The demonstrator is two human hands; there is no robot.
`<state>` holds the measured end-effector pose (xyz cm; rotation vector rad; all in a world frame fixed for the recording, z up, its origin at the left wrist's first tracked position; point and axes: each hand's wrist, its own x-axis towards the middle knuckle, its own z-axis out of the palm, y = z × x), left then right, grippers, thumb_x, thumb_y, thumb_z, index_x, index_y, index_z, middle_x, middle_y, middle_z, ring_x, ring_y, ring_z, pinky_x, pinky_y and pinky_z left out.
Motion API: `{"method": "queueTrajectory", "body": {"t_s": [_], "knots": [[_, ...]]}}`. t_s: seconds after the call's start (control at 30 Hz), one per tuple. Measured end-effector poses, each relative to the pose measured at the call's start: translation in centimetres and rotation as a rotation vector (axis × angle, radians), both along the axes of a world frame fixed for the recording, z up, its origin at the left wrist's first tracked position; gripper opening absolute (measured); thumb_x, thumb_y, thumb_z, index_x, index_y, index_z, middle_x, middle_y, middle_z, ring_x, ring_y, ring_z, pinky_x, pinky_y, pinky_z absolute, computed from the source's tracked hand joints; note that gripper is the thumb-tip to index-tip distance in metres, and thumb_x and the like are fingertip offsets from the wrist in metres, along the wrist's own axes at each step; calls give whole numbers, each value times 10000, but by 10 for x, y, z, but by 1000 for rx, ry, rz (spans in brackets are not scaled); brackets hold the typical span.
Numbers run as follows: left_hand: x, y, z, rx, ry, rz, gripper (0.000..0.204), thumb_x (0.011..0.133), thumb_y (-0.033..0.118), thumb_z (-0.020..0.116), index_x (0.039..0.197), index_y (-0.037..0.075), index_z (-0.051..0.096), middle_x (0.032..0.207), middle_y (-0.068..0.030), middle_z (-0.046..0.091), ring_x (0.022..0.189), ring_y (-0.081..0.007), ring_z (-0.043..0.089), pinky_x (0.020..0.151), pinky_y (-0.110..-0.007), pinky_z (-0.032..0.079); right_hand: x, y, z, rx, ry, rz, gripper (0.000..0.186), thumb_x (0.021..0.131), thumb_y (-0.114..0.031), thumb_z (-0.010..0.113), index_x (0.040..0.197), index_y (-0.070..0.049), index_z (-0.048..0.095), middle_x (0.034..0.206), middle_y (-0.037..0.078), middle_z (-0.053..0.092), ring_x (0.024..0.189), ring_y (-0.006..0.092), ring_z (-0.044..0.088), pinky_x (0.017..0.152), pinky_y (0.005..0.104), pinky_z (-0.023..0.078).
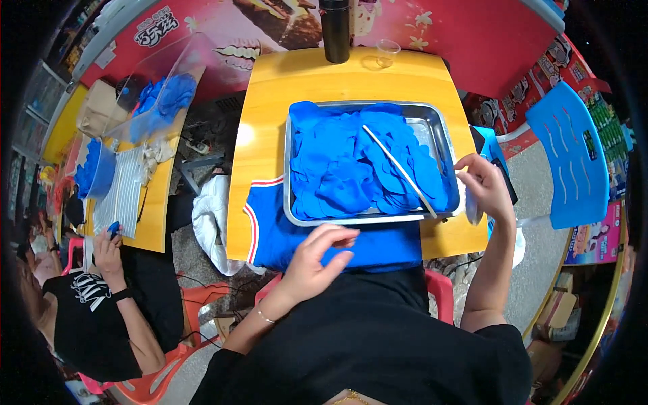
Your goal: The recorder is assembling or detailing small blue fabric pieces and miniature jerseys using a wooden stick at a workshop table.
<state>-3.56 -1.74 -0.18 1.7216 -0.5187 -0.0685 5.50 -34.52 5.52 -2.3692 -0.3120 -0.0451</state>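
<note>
A metal tray (442,128) stands on the table in front of me, heaped with thin, rounded pieces of blue fabric (331,158). Across the pile, slanting toward the tray's near right, lies a slim white stick (398,169). My left hand (318,260) is over the blue cloth with red-and-white trim (270,219) at the table's near edge, thumb and fingers apart, holding nothing. Beside the tray's right rim, my right hand (487,185) has its fingers bent in a pinch; what is in them is too small to make out. A pale, see-through thing (474,212) shows beneath it.
A black bottle (335,30) and a clear plastic cup (387,52) stand at the table's far side. A blue chair (570,155) is at the right. On the left, another person's hand (108,253) holds something blue near a blue basin (101,169) on a second table (156,216).
</note>
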Motion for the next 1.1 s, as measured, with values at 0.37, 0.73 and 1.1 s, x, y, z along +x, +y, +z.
{"method": "queueTrajectory", "body": {"t_s": [0.37, 0.73, 1.1], "knots": [[17, -29, -13, -126, 572, -478, 364, 843, 160, 649, 1150, 1, 534, 1024, -45, 607, 950, -108, 553, 855, -279, 443, -25, 122, 16, 91, 174, 528, 164, 780, -152, 673, 884, -46, 603, 670, 113, 611, 605, 234, 615, 566, 304, 477], [9, -2, -30, -470, 620, -243, 179, 859, 95, 607, 1017, 21, 565, 919, 1, 602, 825, -52, 552, 735, -226, 460, -40, 112, -64, 619, 857, 543, 597, 711, -269, 781, 1158, -11, 481, 1088, 67, 525, 1026, 143, 499, 867, 294, 411], [15, 2, -22, -319, 502, -122, 210, 850, 90, 607, 1023, 22, 510, 890, -3, 563, 828, -64, 535, 715, -245, 464, -70, 143, -80, 1121, 929, -6, 234, 817, -158, 649, 955, -100, 469, 760, -11, 537, 526, 38, 454, 382, 172, 277]]}}
